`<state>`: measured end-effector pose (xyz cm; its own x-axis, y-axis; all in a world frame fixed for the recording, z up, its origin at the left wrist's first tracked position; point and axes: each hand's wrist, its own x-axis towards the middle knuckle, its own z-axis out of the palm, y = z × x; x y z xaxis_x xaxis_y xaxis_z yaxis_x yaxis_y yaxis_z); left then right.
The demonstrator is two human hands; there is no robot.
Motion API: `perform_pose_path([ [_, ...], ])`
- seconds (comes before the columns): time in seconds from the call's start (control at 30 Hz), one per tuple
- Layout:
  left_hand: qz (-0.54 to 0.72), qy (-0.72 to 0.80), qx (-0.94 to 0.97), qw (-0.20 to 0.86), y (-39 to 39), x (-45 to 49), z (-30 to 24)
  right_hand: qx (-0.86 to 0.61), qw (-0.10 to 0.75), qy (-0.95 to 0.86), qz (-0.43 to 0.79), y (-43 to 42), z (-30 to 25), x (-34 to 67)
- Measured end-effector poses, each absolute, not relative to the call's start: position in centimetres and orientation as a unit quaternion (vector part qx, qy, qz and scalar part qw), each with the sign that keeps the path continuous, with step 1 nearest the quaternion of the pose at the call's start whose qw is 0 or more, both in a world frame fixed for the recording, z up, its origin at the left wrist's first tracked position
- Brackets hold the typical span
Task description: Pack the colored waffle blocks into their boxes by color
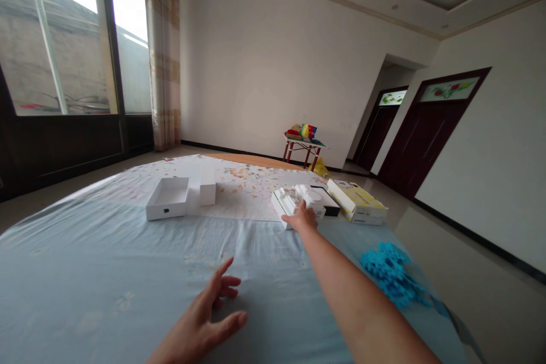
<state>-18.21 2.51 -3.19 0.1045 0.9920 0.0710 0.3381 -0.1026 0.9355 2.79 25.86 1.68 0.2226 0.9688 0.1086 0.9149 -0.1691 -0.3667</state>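
Note:
My right hand [302, 219] reaches forward over a cluster of white items at the right middle of the bed-like surface. Its thumb and fingers are spread, touching or just above a small white box [278, 203] and white pieces [310, 193], perhaps charger or cable parts. What lies under the palm is hidden. My left hand [213, 310] hovers over the blue cloth [128, 273], fingers apart and holding nothing. Farther ahead on the left stand an open white box [167, 210] with a dark apple logo and a narrow white box [208, 193].
Beside the white items lie a black-edged flat box [330, 202] and a yellow-and-white box [358, 202]. A crumpled bright blue bundle [392, 273] rests near the right edge of the cloth. Beyond, a small table [305, 141] holds colourful things, next to a yellow bag [319, 168].

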Motion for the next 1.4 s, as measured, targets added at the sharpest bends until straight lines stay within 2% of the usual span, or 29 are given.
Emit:
perform_pose_path([
  [0.3,0.377,0.551,0.629,0.398,2.2,-17.7,-1.8,-0.693,0.212,-0.689,0.010,24.8,0.0,4.0],
  [0.53,0.371,0.559,0.621,0.405,2.1,-17.8,-1.8,-0.718,0.196,-0.668,0.006,25.2,0.5,3.6],
  [0.67,0.370,0.566,0.609,0.416,2.0,-17.6,-1.4,-0.708,0.220,-0.669,-0.037,25.2,0.7,2.9],
  [0.97,0.373,0.564,0.604,0.423,2.0,-17.6,-1.5,-0.657,0.278,-0.699,-0.043,25.8,0.6,3.5],
  [1.4,0.384,0.567,0.598,0.417,1.8,-17.4,-0.9,-0.668,0.169,-0.725,-0.006,26.1,2.1,4.4],
])
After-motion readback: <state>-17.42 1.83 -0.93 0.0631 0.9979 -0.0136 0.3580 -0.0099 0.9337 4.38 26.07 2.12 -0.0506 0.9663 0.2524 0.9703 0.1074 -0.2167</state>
